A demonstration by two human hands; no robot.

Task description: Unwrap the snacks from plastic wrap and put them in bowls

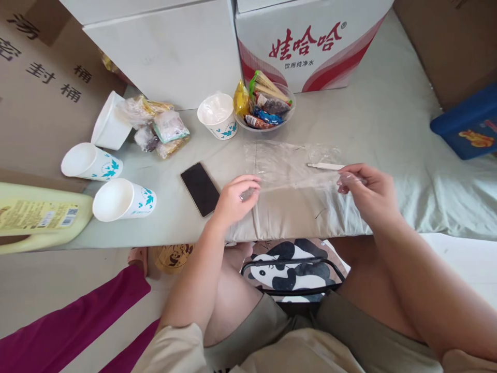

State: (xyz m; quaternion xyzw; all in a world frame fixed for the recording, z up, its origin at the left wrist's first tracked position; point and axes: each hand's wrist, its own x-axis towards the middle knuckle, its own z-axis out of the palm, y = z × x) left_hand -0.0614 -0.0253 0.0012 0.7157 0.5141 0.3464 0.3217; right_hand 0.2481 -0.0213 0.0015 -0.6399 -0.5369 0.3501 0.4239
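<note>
Fingers (248, 178) on film (289, 171); thin, crinkled, clear

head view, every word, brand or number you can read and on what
"娃哈哈®": red-white carton
"饮用纯净水": same carton
"汤 桶": brown box
"密封桶": same box
Too small, blurred or cut off: jug, paper cups, snack packets, shirt

The film (281, 167) is clear, the stick (326, 166) white, the phone (200, 188) black, three cups (130, 200) white with teal leaves, the tabletop (404, 171) grey-green, the jug (42, 215) pale yellow-green.
</note>
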